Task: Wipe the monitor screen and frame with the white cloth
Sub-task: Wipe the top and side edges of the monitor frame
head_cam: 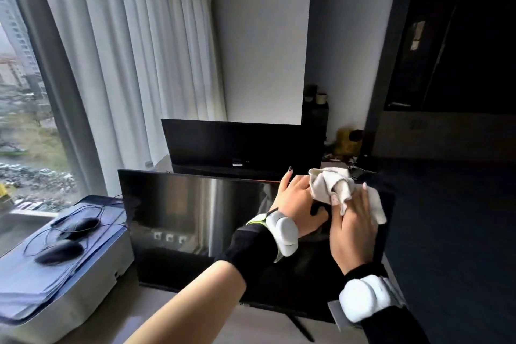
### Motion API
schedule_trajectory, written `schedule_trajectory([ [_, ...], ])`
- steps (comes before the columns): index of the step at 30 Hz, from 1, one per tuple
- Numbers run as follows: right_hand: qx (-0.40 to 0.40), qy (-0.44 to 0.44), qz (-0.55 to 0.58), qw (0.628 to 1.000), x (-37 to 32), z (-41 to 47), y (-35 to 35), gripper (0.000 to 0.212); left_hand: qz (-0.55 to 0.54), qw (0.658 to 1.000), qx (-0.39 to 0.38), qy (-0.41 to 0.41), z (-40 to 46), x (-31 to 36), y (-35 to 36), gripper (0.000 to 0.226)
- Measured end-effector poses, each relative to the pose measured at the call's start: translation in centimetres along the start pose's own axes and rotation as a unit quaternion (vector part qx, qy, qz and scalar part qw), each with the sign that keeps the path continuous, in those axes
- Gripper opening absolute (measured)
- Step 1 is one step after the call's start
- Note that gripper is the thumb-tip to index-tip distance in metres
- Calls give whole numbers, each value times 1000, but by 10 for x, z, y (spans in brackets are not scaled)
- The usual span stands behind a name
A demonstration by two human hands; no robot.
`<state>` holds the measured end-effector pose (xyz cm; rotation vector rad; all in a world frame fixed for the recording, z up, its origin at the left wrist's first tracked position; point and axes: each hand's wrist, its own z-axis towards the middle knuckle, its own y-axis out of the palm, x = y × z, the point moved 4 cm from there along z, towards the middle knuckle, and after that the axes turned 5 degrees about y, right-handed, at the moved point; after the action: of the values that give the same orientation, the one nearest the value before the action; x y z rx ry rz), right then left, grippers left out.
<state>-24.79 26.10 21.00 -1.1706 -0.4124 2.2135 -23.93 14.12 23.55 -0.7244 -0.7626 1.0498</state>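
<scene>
A black monitor (178,220) stands in front of me with its glossy screen off and reflecting the room. Both hands meet at its upper right part. The crumpled white cloth (332,184) is bunched between them, over the screen near the top edge. My left hand (296,204) holds the cloth's left side, fingers curled by the top frame. My right hand (353,229) grips the cloth's lower right part, and a flap hangs past its fingers. Each wrist wears a white device on a strap.
A second black monitor (240,145) stands just behind the first. At the left, a white printer (92,285) carries two black mice (60,251) with cables. White curtains (134,64) and a window lie beyond. Small items sit on a dark shelf (346,142) at the back right.
</scene>
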Motion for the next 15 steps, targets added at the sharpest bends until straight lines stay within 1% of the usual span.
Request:
schedule_trajectory([
  [4,-25,-5,-13,1000,-33,-11,31,29,-26,995,83,-51,-39,-55,-55,28],
  [7,-29,-28,0,999,-69,-19,61,25,-60,981,134,-124,-72,-107,-91,19],
  [9,-34,-46,13,998,-87,-26,76,23,-44,972,149,-177,-91,-137,-104,19],
  [10,-32,-59,21,998,-99,-26,86,23,-33,969,152,-190,-99,-155,-113,21],
  [12,-40,-69,27,996,-118,-26,101,24,-15,967,156,-201,-111,-184,-126,26],
  [15,-52,-57,15,997,-138,-22,120,22,9,968,144,-204,-125,-219,-141,32],
])
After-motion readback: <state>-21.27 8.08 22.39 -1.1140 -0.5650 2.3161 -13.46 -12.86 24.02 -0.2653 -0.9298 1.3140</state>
